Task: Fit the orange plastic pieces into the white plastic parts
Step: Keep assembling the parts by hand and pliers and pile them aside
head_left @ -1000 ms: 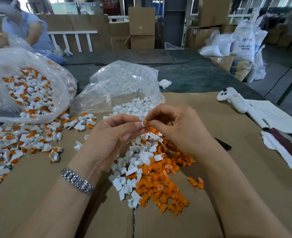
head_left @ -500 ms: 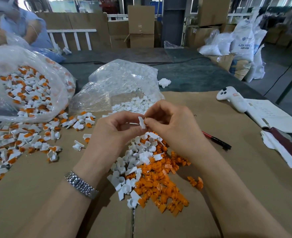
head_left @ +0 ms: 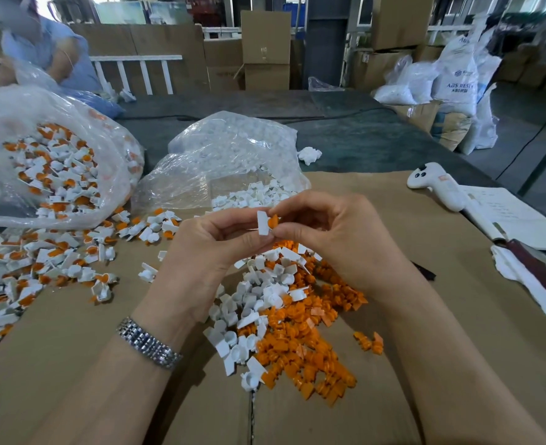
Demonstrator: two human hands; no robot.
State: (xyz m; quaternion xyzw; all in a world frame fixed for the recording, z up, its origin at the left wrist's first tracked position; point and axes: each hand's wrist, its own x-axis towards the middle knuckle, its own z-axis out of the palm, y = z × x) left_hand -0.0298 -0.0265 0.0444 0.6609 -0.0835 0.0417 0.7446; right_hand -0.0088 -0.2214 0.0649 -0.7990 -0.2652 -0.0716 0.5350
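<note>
head view: my left hand (head_left: 207,252) pinches a white part (head_left: 263,222) above the mixed pile (head_left: 284,316) on the cardboard (head_left: 426,364). my right hand (head_left: 336,239) pinches an orange piece (head_left: 273,221) touching its side.

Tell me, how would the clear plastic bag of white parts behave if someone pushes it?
The clear bag looks thin and wrinkled, so it would probably crumple, not slide stiffly. Its mouth lies open toward the cardboard, so more white parts would likely spill out.
</note>
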